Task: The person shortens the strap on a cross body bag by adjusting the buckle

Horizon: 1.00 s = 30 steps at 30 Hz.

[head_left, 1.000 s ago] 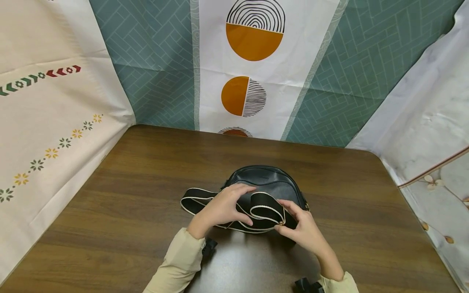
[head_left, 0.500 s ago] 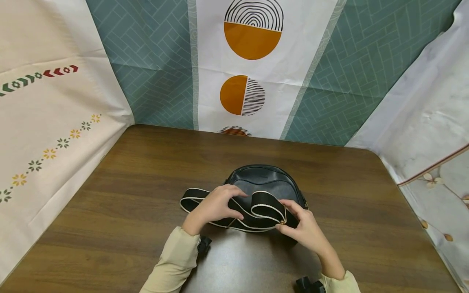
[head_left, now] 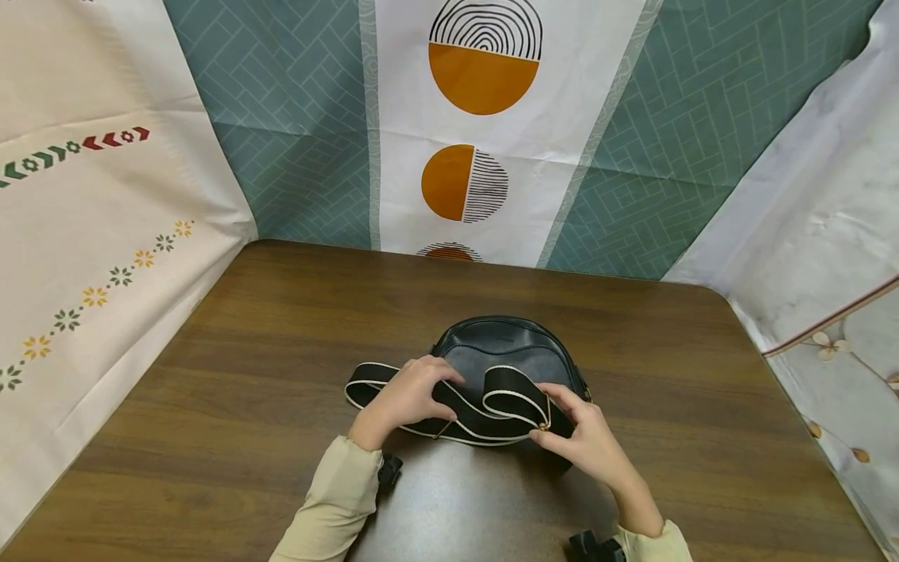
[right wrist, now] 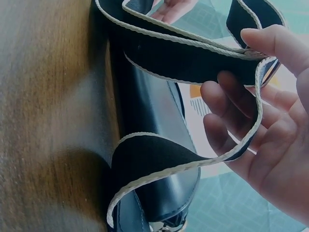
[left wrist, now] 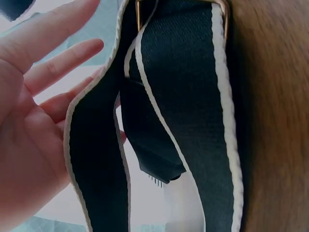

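Note:
A small black rounded bag [head_left: 509, 343] stands on the brown table, its wide black strap [head_left: 485, 428] with pale edging gathered in folds in front of it. My right hand [head_left: 590, 437] pinches the strap beside a gold-coloured buckle [head_left: 544, 421], thumb on one side and fingers on the other. At the strap's left part is my left hand [head_left: 410, 394], its fingers extended and apart from the thumb. In the left wrist view that hand [left wrist: 29, 116] lies behind a strap fold [left wrist: 96, 169]; some fingertips are hidden. The right wrist view shows a hanging strap length [right wrist: 154, 154].
The wooden table [head_left: 281, 312] spreads around the bag. Patterned cloths hang behind it: a green and white one [head_left: 302, 156] at the back, a cream one [head_left: 105, 234] on the left and a white one [head_left: 808, 234] on the right.
My left hand has drawn back a little to the left, off the strap's middle. My right hand has stayed at the buckle, and the bag has hardly moved.

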Motion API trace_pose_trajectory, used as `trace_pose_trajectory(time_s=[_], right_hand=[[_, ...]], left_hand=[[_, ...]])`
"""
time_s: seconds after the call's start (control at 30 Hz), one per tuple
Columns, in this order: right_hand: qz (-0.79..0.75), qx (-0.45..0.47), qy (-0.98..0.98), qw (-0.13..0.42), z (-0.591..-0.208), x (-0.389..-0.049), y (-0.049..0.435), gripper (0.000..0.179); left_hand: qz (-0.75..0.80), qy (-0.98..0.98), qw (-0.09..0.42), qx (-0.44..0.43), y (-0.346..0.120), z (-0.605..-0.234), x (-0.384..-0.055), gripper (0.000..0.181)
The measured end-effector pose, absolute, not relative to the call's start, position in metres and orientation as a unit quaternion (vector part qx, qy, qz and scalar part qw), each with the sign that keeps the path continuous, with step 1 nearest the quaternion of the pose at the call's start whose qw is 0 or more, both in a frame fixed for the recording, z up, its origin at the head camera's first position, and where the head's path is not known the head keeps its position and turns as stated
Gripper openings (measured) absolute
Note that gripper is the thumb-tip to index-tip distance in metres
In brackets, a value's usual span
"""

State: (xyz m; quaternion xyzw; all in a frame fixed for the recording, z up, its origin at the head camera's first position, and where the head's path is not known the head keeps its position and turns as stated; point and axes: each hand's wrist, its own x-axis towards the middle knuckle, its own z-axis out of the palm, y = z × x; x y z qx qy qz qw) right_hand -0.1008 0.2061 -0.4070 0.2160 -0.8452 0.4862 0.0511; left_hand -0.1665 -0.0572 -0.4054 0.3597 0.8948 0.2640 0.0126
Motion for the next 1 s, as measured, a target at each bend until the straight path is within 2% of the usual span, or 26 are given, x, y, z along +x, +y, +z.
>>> trace_pose_trajectory(time_s=[0.43,0.73,1.0], right_hand=[[0.499,0.216,-0.838,0.046,-0.4070,-0.1007,0.2055,0.050],[0.500,0.218,-0.837,0.053,-0.4067,-0.1005,0.2076,0.050],[0.504,0.229,-0.831,0.063,-0.4067,-0.1002,0.2114,0.051]], left_hand=[[0.256,0.910,0.008,0.327,-0.0598,-0.4083,-0.1669,0.042],[0.284,0.892,0.012,0.351,-0.0611,-0.4075,-0.1675,0.029],[0.322,0.880,0.077,0.339,-0.0676,-0.4033,-0.1684,0.018]])
